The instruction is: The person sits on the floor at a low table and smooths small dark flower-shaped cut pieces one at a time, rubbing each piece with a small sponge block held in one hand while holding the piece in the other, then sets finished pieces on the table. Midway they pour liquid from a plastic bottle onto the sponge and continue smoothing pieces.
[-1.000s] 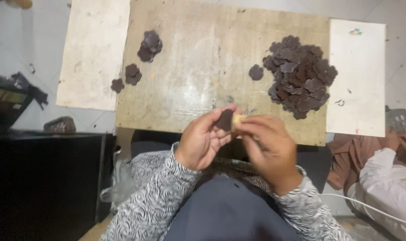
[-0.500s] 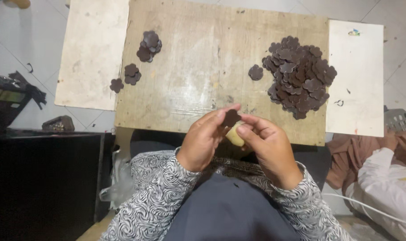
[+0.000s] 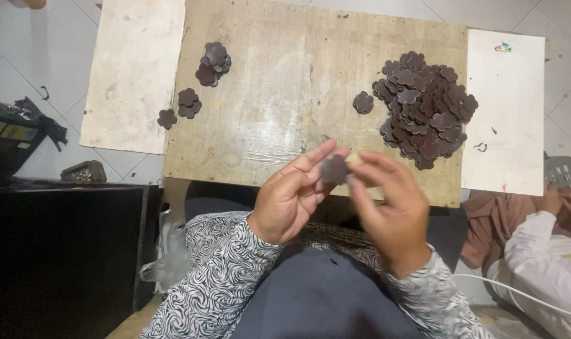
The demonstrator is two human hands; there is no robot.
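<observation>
Hands meet above the counter (image 3: 285, 125) near edge: left hand (image 3: 293, 191) pinches a dark flower-shaped piece (image 3: 334, 169), right hand (image 3: 389, 204) fingertips apparently touching it, blurred, pile (image 3: 424, 107) well apart.

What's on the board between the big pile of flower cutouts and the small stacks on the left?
One lone flower cutout lies just left of the big pile; from there to the small stacks the wooden board is bare, in the head view.
</observation>
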